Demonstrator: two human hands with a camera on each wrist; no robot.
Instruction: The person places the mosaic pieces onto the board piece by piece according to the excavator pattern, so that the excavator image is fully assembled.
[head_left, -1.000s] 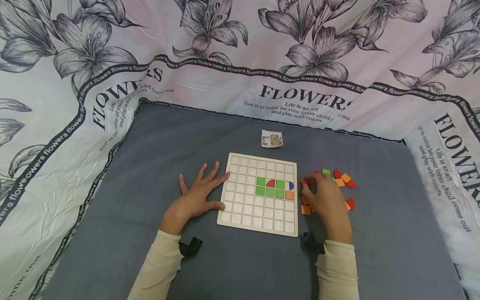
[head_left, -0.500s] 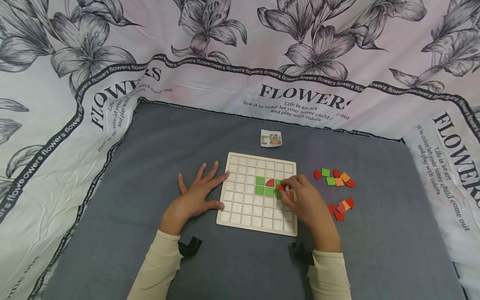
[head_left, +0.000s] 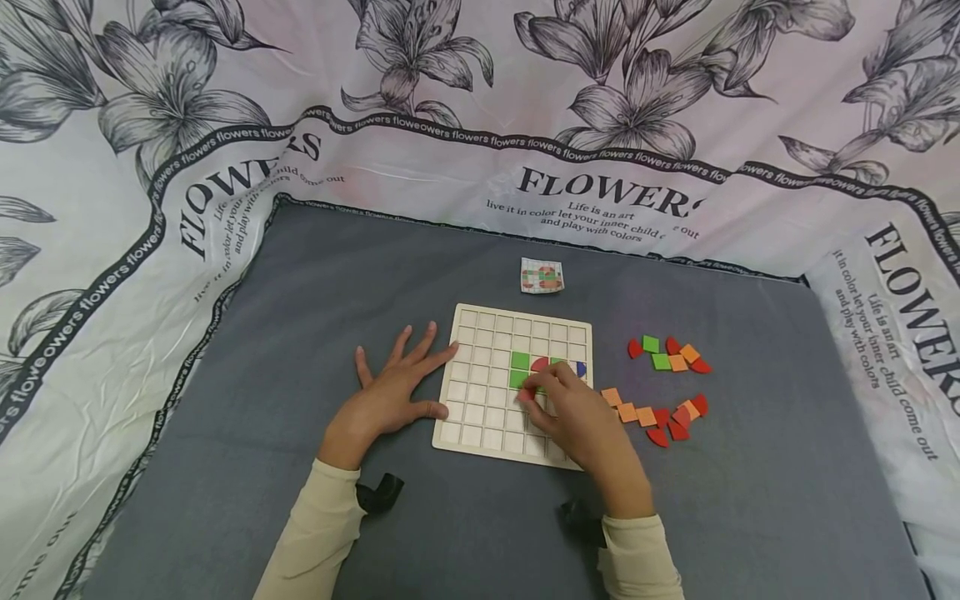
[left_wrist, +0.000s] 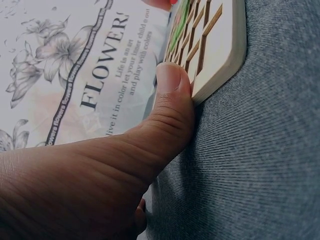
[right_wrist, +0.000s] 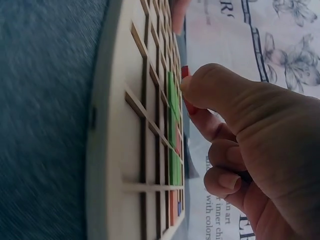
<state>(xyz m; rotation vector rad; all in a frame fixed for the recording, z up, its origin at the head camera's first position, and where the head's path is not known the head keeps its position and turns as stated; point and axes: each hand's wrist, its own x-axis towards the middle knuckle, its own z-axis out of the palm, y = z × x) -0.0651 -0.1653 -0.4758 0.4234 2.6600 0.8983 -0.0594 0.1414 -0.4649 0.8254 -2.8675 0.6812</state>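
A square wooden grid board (head_left: 480, 414) lies on the grey cloth with green, red, blue and orange pieces set in some cells. My left hand (head_left: 390, 398) is spread flat beside it, thumb and a fingertip touching its left edge; in the left wrist view the thumb (left_wrist: 170, 95) presses the board's side. My right hand (head_left: 581, 417) pinches a red piece (right_wrist: 187, 105) between thumb and forefinger, close over the middle of the board, just below the green squares. It covers several cells in the head view. In the right wrist view the other fingers are curled in.
A small printed pattern card (head_left: 542, 276) lies beyond the board. Right of the board are loose pieces: green squares (head_left: 651, 343), orange squares (head_left: 627, 412) and red quarter-rounds (head_left: 657, 437). White flower-printed fabric (head_left: 420, 167) borders the grey cloth at the back and sides.
My right hand has gone from the loose pieces onto the board, carrying a red piece, and moved left across it to the middle. The left hand has stayed in place.
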